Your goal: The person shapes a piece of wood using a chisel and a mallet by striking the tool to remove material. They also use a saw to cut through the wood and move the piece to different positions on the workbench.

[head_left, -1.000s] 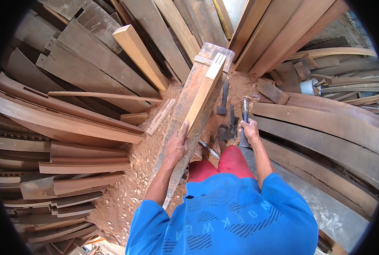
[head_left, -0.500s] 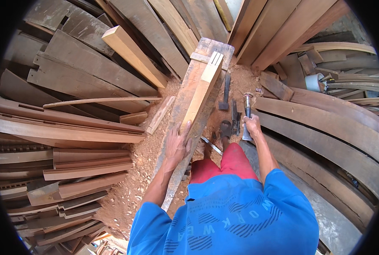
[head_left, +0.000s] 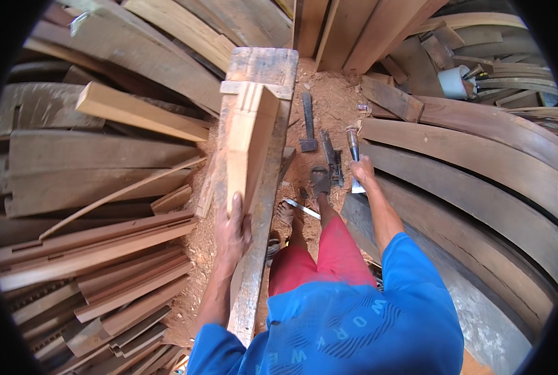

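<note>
Left grip (head_left: 232,237) touches the slotted timber (head_left: 241,144), clamped or not I cannot tell; right grip (head_left: 362,170) clasps a chisel (head_left: 353,147). Seemingly positioning; cutting would need steadiness.

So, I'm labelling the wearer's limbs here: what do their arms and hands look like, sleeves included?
The left hand and right hand are both ungloved, and the forearms are bare, with no watch or band visible. Short, loose blue sleeves cover the upper arms.
</note>
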Demonstrator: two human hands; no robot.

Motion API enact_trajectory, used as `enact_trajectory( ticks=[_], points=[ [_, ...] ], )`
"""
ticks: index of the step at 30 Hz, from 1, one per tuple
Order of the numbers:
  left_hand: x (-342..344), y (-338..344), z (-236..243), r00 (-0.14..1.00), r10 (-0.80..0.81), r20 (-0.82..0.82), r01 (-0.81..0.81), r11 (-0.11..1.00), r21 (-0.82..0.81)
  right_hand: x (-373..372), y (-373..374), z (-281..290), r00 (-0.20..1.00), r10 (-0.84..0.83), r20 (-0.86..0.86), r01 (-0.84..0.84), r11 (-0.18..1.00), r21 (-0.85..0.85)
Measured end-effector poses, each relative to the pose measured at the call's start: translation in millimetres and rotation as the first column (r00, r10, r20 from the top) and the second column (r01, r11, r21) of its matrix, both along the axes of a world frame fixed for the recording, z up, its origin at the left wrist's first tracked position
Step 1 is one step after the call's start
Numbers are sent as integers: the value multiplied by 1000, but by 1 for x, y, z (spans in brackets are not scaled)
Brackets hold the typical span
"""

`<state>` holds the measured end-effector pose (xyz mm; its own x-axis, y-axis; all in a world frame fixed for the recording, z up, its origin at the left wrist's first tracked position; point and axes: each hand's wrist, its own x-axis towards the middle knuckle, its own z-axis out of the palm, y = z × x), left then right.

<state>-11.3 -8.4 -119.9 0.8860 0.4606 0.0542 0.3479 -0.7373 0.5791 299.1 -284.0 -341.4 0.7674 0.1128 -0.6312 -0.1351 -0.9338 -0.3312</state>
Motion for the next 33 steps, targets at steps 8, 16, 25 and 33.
enact_trajectory(
  ticks=[8, 16, 25, 33],
  points=[
    [-27, 3, 0, 989, -100, -107, 104, 994, 30, 42, -30, -225, 991, 103, -80, -103, 995, 12],
    [-43, -6, -9, 984, 73, -165, -85, 994, -64, 14, -24, -287, 989, 54, -135, -68, 992, -102],
    [-8, -6, -40, 951, 128, -282, -130, 991, 10, -54, -58, -406, 962, -132, -238, 50, 945, -325],
    [1, 0, -46, 950, 136, -280, -137, 990, 19, -18, 32, -353, 918, -273, -288, 319, 940, 125]
  ],
)
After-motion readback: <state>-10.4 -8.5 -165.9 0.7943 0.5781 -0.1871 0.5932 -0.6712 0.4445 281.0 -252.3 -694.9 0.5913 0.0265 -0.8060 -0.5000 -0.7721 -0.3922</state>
